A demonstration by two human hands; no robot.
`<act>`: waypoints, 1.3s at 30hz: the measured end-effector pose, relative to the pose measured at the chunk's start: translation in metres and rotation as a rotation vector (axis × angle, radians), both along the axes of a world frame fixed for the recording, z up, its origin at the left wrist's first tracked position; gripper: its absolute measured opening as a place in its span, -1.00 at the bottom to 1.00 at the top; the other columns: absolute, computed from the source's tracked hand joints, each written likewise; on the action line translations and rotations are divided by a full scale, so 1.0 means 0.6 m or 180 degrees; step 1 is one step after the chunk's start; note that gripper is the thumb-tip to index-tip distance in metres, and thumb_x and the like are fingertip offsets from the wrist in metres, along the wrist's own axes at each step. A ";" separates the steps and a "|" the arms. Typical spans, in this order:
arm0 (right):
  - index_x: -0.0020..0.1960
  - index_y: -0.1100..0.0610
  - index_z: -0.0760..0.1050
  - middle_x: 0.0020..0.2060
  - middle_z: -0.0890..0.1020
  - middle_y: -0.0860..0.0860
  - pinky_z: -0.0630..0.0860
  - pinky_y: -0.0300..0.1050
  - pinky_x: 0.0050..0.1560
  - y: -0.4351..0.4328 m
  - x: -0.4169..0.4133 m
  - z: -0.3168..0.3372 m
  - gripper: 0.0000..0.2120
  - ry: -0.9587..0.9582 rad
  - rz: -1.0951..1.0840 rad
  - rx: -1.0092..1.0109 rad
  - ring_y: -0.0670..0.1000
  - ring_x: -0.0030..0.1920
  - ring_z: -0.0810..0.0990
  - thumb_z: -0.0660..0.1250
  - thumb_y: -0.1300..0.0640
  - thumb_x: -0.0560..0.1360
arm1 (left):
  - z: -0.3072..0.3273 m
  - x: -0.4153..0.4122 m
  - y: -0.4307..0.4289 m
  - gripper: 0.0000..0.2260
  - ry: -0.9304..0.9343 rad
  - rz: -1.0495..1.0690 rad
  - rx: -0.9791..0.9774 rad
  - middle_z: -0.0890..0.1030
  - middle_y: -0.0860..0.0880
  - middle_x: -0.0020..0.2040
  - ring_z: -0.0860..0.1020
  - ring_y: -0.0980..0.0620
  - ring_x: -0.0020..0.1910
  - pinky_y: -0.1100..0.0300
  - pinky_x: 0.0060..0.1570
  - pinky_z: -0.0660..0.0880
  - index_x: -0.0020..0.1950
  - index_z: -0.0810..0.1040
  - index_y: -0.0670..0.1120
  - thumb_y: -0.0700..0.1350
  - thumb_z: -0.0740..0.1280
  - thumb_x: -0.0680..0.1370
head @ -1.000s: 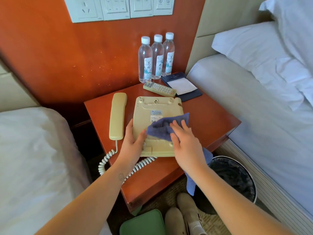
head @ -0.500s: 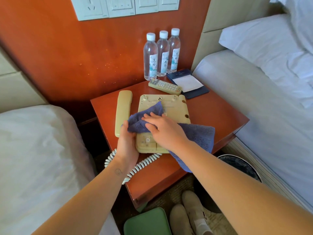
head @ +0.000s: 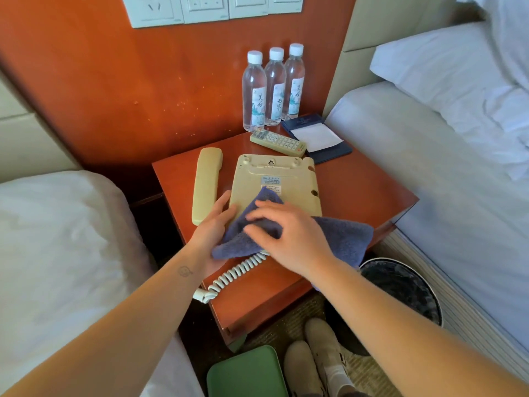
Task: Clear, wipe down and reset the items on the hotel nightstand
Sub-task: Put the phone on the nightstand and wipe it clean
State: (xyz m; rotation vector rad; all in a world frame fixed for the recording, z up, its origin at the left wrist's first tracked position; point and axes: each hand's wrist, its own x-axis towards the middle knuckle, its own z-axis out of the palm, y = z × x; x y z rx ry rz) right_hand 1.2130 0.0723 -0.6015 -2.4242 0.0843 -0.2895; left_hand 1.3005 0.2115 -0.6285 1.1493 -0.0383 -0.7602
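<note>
**Base** [head: 286, 179]: cream plastic telephone base lying underside up at the middle of the nightstand [head: 357, 190]. It has a small printed label at its centre, a moulded ridge along the far edge and round holes near the right side. Its near half is covered by the cloth.

**Handset** [head: 206, 181]: cream, lying just left of the base and parallel to it. The coiled white cord [head: 237, 272] runs off the near edge.

**Cloth** [head: 343, 239]: blue-grey towelling, bunched on the base and trailing right over the nightstand's near corner.

**Right hand** [head: 289, 239]: flat on the cloth, fingers spread and blurred, pressing it to the base.

**Left hand** [head: 213, 230]: against the base's left edge with one digit straight along it. The other fingers are hidden under the cloth, so the grip cannot be told.

**Far right corner:** three clear bottles [head: 274, 87] with white caps, a pale remote [head: 277, 142], and a dark blue folder [head: 329, 151] holding white paper.
</note>
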 end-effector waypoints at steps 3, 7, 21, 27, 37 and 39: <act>0.37 0.03 0.49 0.38 0.48 0.01 0.22 -0.08 0.44 0.020 0.011 -0.016 -0.56 -0.0119 0.0278 -0.0871 0.00 0.43 0.37 0.26 -0.12 0.56 | -0.002 0.003 0.006 -0.69 -0.0067 -0.0088 -0.0044 0.61 -0.05 0.26 0.59 -0.06 0.23 0.07 0.16 0.56 0.43 0.40 0.04 -0.11 0.15 0.68; 0.38 0.09 0.47 0.39 0.46 -0.01 0.24 -0.05 0.48 -0.039 0.000 -0.020 -0.57 0.0150 0.0585 -0.0681 -0.03 0.45 0.35 0.23 -0.06 0.57 | -0.003 0.002 0.002 -0.68 0.0015 0.0068 -0.0127 0.60 -0.10 0.26 0.59 -0.09 0.21 0.04 0.08 0.61 0.41 0.44 -0.01 -0.18 0.12 0.68; 0.31 0.04 0.55 0.19 0.64 0.05 0.41 -0.11 0.23 -0.184 0.022 0.030 -0.68 0.0006 -0.1389 -0.0001 0.07 0.26 0.55 0.25 -0.01 0.61 | -0.012 -0.007 -0.018 -0.65 0.0101 0.0479 0.0469 0.65 0.08 0.17 0.63 -0.02 0.14 -0.08 0.16 0.56 0.41 0.39 0.28 -0.04 0.19 0.66; 0.55 0.13 0.16 0.53 0.22 0.13 0.18 -0.08 0.39 -0.151 0.158 0.026 -0.52 0.0946 -0.0720 -0.0405 0.13 0.51 0.19 0.13 0.07 0.66 | -0.011 -0.013 -0.027 -0.64 -0.0087 0.0643 0.0472 0.62 0.07 0.22 0.62 -0.03 0.15 -0.10 0.15 0.56 0.46 0.35 0.20 -0.05 0.15 0.68; 0.47 0.02 0.33 0.49 0.30 -0.09 0.24 0.03 0.44 -0.085 0.004 0.001 -0.62 0.0540 -0.0537 -0.0196 -0.12 0.52 0.16 0.15 0.09 0.66 | -0.014 -0.020 -0.038 -0.65 -0.0248 0.0878 0.0650 0.58 -0.03 0.28 0.58 -0.08 0.20 -0.16 0.19 0.53 0.47 0.35 0.09 -0.07 0.14 0.68; 0.45 0.00 0.36 0.45 0.36 -0.11 0.27 0.02 0.42 -0.065 -0.034 0.011 -0.63 0.0530 -0.0414 -0.0203 -0.13 0.49 0.23 0.15 0.06 0.66 | -0.010 -0.020 -0.037 -0.65 -0.0255 0.0805 0.0634 0.58 -0.05 0.28 0.59 -0.09 0.18 -0.15 0.17 0.54 0.48 0.35 0.07 -0.07 0.14 0.68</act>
